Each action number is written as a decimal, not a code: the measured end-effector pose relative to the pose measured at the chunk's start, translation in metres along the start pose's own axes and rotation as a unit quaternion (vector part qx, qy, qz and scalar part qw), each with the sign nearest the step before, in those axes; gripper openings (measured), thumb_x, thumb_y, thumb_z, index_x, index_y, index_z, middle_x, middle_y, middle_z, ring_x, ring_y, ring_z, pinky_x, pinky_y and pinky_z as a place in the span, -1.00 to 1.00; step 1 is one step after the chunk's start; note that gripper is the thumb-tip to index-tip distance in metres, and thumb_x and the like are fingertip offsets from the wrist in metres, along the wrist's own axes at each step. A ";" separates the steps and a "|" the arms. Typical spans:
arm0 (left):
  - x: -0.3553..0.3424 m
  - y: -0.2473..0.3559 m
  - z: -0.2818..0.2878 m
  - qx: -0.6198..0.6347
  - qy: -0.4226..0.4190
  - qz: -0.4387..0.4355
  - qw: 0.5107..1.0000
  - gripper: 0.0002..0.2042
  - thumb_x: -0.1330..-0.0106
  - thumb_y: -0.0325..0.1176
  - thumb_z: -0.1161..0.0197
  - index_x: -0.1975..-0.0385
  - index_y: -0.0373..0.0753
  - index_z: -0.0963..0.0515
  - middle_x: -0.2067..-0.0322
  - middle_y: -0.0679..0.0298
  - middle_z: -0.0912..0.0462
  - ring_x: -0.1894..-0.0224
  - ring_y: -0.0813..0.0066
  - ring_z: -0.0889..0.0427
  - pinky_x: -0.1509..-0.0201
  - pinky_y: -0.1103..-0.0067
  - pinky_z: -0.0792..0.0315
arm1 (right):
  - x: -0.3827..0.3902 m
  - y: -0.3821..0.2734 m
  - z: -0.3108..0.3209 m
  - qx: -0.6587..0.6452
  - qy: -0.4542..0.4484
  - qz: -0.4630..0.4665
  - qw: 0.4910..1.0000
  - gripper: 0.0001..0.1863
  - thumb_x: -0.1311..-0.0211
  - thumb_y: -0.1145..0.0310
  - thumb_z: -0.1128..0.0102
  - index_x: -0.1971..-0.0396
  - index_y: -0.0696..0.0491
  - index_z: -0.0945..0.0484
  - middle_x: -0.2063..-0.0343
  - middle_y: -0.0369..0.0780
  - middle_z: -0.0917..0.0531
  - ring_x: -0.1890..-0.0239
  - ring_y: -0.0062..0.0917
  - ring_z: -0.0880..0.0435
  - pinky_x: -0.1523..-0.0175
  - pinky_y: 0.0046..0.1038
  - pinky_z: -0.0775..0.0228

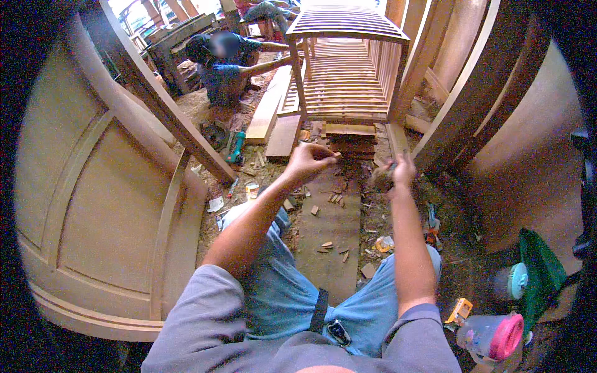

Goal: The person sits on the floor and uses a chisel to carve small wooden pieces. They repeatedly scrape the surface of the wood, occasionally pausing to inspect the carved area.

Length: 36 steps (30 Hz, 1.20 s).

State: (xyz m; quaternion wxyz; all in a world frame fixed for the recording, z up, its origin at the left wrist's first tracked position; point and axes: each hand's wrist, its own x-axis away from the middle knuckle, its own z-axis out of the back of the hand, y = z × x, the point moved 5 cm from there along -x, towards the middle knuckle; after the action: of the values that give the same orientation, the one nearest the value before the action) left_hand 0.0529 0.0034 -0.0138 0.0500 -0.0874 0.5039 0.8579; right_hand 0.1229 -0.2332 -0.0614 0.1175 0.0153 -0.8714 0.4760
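Note:
My left hand (310,163) is closed in a pinch, with a small wooden piece (337,155) between its fingertips. To its right, my right hand (403,169) is closed around a tool with a blurred, brownish rounded end (382,178); its exact kind cannot be made out. Both hands are above the near end of a slatted wooden frame (348,112), in front of a short stack of wood pieces (350,140). Below them, small wooden bits (336,199) lie on a long flat board (329,227) between my knees.
A person (217,68) crouches at the frame's far left, arms stretched toward it. A teal power tool (236,147) lies near planks (269,112). Panelled wooden doors (112,205) lean at left, tall timbers (460,105) at right. A pink-lidded jar (505,336) stands at lower right.

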 end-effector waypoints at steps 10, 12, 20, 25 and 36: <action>0.008 -0.005 0.041 0.133 0.126 0.047 0.982 -0.83 -0.18 -0.39 -0.25 0.32 -0.35 -0.62 0.50 0.31 -0.64 0.50 0.66 -0.53 0.43 0.68 -0.41 | 0.093 0.030 -0.071 0.275 -0.414 -0.029 0.867 -0.53 -0.29 0.41 0.01 -0.22 -0.07 -0.28 0.67 -0.32 -0.42 0.75 -0.66 -0.38 0.70 -0.59 -0.33; 0.008 -0.006 0.040 0.158 0.116 0.034 0.980 -0.83 -0.18 -0.40 -0.26 0.32 -0.36 -0.61 0.50 0.31 -0.65 0.50 0.65 -0.53 0.43 0.68 -0.41 | 0.104 0.030 -0.071 0.230 -0.437 -0.090 0.865 -0.52 -0.29 0.42 0.00 -0.22 -0.07 -0.28 0.68 -0.33 -0.41 0.74 -0.67 -0.37 0.71 -0.59 -0.33; 0.003 -0.013 0.039 0.070 0.085 0.054 0.992 -0.80 -0.13 -0.37 -0.28 0.30 -0.32 -0.64 0.44 0.26 -0.68 0.43 0.61 -0.59 0.33 0.65 -0.46 | 0.107 0.029 -0.075 0.221 -0.381 -0.062 0.896 -0.56 -0.30 0.40 -0.02 -0.18 -0.09 -0.34 0.66 -0.32 -0.44 0.75 -0.66 -0.37 0.69 -0.59 -0.33; -0.019 -0.022 0.031 -0.062 0.102 0.075 0.990 -0.78 -0.08 -0.27 -0.31 0.34 -0.26 -0.67 0.41 0.17 -0.69 0.41 0.46 -0.66 0.26 0.52 -0.51 | 0.082 0.063 -0.066 0.187 -0.284 -0.013 0.940 -0.57 -0.29 0.42 -0.03 -0.16 -0.12 -0.37 0.64 -0.32 -0.47 0.76 -0.67 -0.38 0.68 -0.58 -0.32; -0.002 -0.003 -0.014 -0.142 0.024 0.025 0.989 -0.71 0.04 -0.15 -0.38 0.43 -0.25 -0.68 0.47 0.10 -0.68 0.42 0.33 -0.67 0.17 0.50 -0.52 | -0.016 0.020 0.011 -0.042 0.091 0.081 0.992 -0.71 -0.24 0.26 0.02 0.08 0.04 -0.43 0.38 -0.19 -0.55 0.50 -0.42 -0.55 0.37 -0.32 -0.46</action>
State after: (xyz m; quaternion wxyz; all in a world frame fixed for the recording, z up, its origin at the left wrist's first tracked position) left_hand 0.0563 -0.0076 -0.0222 0.0037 -0.1014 0.3796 0.9196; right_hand 0.1334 -0.2330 -0.0867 0.1581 -0.1036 -0.8749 0.4459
